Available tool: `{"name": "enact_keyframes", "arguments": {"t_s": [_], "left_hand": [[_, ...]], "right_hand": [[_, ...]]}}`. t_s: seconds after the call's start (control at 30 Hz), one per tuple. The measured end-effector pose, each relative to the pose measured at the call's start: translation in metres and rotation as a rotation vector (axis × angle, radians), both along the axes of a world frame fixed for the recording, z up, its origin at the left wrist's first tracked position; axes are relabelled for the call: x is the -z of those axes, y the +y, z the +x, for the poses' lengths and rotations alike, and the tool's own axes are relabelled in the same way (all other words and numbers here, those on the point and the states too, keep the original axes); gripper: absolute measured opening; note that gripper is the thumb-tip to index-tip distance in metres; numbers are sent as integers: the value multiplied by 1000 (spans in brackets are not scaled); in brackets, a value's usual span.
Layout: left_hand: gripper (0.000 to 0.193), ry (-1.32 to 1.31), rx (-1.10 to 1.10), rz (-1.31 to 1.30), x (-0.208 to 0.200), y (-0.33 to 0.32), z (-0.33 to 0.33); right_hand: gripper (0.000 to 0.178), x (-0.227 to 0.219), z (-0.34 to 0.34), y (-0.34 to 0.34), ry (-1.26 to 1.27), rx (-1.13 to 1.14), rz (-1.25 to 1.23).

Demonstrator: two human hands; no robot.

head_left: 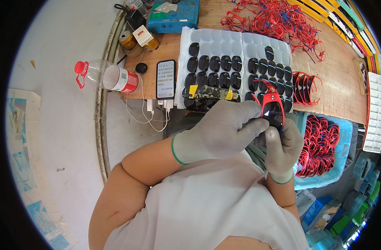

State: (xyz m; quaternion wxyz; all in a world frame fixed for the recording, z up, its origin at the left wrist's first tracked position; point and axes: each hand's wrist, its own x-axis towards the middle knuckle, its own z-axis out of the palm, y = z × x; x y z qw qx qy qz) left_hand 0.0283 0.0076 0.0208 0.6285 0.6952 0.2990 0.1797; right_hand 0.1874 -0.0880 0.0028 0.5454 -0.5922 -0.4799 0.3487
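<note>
My left hand [224,129], in a grey knit glove with a green cuff edge, pinches the near side of a pair of red sunglasses [272,100] between thumb and fingers. My right hand [283,148], gloved alike, grips the lower part of the same pair. A dark lens [273,116] shows in the red frame; the fingers hide the rest. Just beyond the hands lie two white moulded trays [213,37] with rows of dark lenses [226,62]. A dark mottled strip with yellow ends [211,92] lies across the near rows of the left tray.
Right of the trays stands a row of red glasses [306,88]. Below it, a blue basket [343,146] is full of red glasses. A tangled heap of red frames [278,21] lies at the back. Left are a phone [165,79] with cables, a plastic bottle [119,78] and a blue box [174,16].
</note>
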Motion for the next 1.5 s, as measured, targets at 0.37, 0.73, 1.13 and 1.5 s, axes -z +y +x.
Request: {"name": "enact_keyframes", "arguments": {"t_s": [0.37,0.73,1.13,1.5], "left_hand": [[18,-123,73,326,-9,-9,5],[18,-53,141,368,-12,-2,3],[44,-553,-457,-785,27,13,-3],[26,-544,-542,-858,30,13,-5]], "right_hand": [[19,-10,3,-22,-405,53,246],[19,-7,15,-26,-517,-1,160],[21,7,15,10,398,-363,-167],[25,-5,8,11,817,-393,-302]]}}
